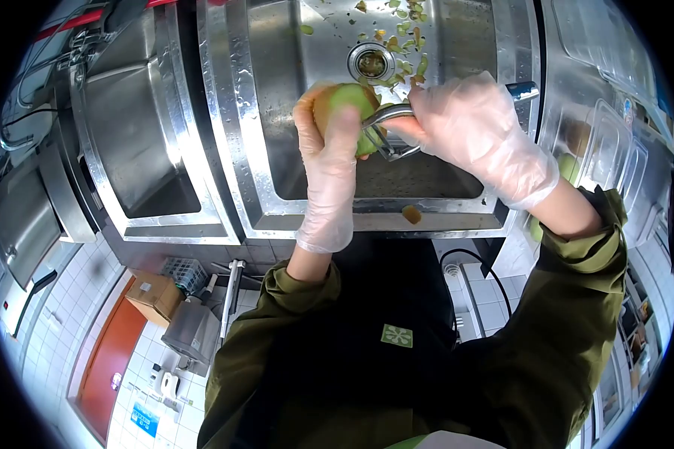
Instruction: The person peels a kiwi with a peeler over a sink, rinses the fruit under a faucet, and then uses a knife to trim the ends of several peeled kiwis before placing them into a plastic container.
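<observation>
**Head view.** 2 gloved hands work over a steel sink [277,150]. The left hand [329,161] wraps the green fruit [352,101] from the near side, fingers closed around it and thumb laid up its face. The fruit is held in the air above the basin, just in front of the drain [371,63]. A patch of brown skin shows on the fruit's left side; the part facing the blade looks bare and green.

The right hand [475,131] is clenched on the peeler [389,131], whose metal head touches the right flank of the fruit. Peelings [404,37] lie scattered around the drain, and 1 scrap [411,215] sits on the near rim. A clear container [606,142] stands on the tabletop at right.

The stroke probably goes best shallow and light, with the blade drawn along the curve and away from the left thumb, which lies close to the cutting path. Turning the fruit in the left hand would bring the brown patch under the blade. The wet glove may slip, so a firm but not crushing grip seems wise.
</observation>
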{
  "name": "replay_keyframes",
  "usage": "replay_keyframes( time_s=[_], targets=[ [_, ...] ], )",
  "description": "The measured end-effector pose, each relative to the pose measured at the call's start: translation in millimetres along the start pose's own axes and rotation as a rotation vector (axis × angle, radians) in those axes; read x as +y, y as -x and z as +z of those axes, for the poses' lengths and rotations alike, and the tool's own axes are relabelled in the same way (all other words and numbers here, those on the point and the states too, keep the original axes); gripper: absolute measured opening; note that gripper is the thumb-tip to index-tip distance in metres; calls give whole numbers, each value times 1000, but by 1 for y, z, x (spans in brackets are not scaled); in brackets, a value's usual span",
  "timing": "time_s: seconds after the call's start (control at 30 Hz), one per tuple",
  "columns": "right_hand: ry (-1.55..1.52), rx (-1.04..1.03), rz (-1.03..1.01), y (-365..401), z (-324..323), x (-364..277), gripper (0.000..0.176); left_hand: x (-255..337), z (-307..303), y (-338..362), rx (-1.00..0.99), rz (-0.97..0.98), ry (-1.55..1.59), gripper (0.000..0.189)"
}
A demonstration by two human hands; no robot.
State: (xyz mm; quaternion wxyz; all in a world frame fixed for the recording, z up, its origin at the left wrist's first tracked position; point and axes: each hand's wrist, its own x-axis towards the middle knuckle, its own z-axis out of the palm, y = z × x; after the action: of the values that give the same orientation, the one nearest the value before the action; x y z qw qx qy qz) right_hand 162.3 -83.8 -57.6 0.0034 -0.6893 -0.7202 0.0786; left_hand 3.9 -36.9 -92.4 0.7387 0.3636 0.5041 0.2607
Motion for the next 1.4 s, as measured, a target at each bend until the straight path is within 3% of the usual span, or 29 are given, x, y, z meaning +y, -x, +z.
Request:
replay_keyframes(
  time_s=[0.07,0.1,0.17,0.2,0.23,0.3,0.33,0.43,0.5,0.67,0.77,0.87,0.9,0.97,1.07,1.17,1.2,1.3,1.33,1.4],
  targets=[
    [68,-14,-1,-2,3,8,49,10,-4,0,-75,-75,44,52],
    [370,31,3,0,17,27,48,5,-7,3,-170,-14,24,52],
    [230,420,-96,-8,22,68,47,-7,-16,8,-371,106,-23,51],
    [284,200,54,-9,17,61,45,1,-15,10,-313,2,-27,52],
    [283,201,-1,-3,14,56,44,3,-12,5,-231,-63,-17,63],
    [308,224,-86,8,4,51,43,8,-24,-4,-198,-190,12,60],
    [153,-17,40,8,-7,39,42,4,-28,-9,-193,-197,17,57],
    [-73,41,-100,13,-12,26,44,5,-31,-10,-202,-173,75,47],
    [-47,-66,-85,7,-23,11,47,2,-23,-9,-190,-102,94,43],
    [-45,61,-102,0,-12,11,48,11,-8,0,-197,-81,54,42],
    [35,-70,-55,0,-14,11,44,10,-10,0,-199,-42,3,45],
    [331,163,-64,2,12,61,41,-15,-39,-1,-603,133,-18,49],
    [358,193,-54,0,19,77,41,-9,-37,-2,-519,76,-39,56],
    [174,-386,352,-24,-4,62,40,9,-26,1,-314,-12,-64,69],
    [208,-170,223,0,21,63,35,15,-30,-3,-252,-33,-50,68],
    [160,447,81,8,39,55,29,11,-36,-3,-242,-45,-44,66],
    [109,543,61,6,41,48,23,9,-38,-4,-236,-53,-44,66],
    [41,-43,171,21,77,51,21,12,-36,-2,-195,-119,101,62],
    [38,-142,130,19,53,41,24,13,-32,-2,-177,-98,130,57],
    [-200,-33,86,17,34,30,26,14,-30,-5,-151,-65,169,56]
  ],
)
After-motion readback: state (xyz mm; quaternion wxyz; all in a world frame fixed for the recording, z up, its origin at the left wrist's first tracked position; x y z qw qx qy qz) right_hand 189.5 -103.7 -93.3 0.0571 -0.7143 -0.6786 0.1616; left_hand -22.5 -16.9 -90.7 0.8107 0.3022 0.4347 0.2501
